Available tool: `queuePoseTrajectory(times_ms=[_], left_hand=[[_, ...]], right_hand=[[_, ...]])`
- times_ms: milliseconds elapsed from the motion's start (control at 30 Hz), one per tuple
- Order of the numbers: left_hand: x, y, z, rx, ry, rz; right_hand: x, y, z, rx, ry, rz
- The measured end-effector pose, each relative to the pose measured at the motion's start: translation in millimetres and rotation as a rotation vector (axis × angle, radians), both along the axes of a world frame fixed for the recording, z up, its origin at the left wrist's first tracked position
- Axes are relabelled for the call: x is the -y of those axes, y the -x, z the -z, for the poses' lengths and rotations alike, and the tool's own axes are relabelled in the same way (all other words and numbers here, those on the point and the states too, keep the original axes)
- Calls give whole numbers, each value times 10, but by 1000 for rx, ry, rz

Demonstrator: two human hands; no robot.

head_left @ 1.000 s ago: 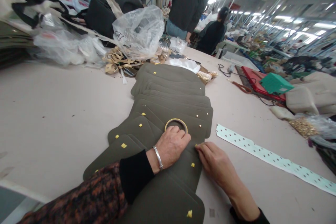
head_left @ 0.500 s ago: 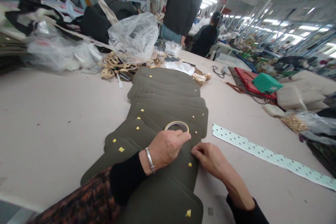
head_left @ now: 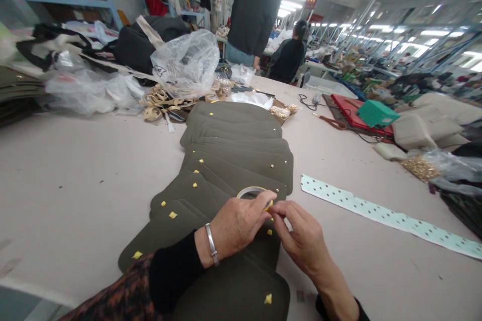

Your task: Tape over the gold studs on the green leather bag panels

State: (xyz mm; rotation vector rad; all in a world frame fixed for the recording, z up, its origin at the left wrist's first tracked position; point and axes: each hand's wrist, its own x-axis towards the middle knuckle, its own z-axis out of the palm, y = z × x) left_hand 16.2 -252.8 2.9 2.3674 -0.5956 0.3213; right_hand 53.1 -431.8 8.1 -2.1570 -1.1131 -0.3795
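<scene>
Taking the tape roll (head_left: 251, 189) as the clock's centre and twelve as straight ahead, a clear plastic bag (head_left: 188, 62) is bunched at eleven, with beige straps (head_left: 165, 103) at ten and a small heap of gold pieces (head_left: 283, 112) at one. A green box (head_left: 377, 113) on a red item (head_left: 344, 110) sits at two, and a pale spotted strip (head_left: 376, 209) slants from three towards four, just clear of the panels. Two other people are at twelve, beyond the table (head_left: 79, 165). The left hand (head_left: 234, 221) lies across the roll's near side and hides much of it. The roll is over the middle of the overlapping olive panels (head_left: 226, 173), which carry yellow tabs; whether it touches them I cannot tell. The ring's visible oval is widest from nine to three, its opening facing upward. The row of panels has its long axis from twelve to six, some ends jutting towards eight. The left fingers grip the ring; the right hand (head_left: 301, 233), at four, has thumb and forefinger pinched together beside a bit of yellow tape (head_left: 268, 205), too small to tell which fingers hold it.
</scene>
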Motion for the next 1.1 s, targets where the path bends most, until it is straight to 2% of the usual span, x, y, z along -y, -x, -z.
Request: queuePoseTrajectory(times_ms=[167,267,333,500,633,733,900,1100], left_hand=[[22,9,-36,-35,-22,10],[32,-20,-51,-12,-64,-21],[41,-56,-47,23,-104,-43],[86,-128,24,165,-125,-78],[134,-118,94,256,-118,-85],[154,-129,135,220,-214,-99],[177,-199,211,99,-467,-86],[198,-218,223,34,-477,-74]], right_hand=[[-1,27,59,115,-15,42],[1,49,72,82,-41,107],[-14,58,62,-66,-77,186],[-93,4,42,-701,-293,306],[-43,-198,166,-899,-414,408],[75,-386,298,-986,-406,458],[163,-538,381,-833,-229,421],[60,-526,365,-367,50,388]])
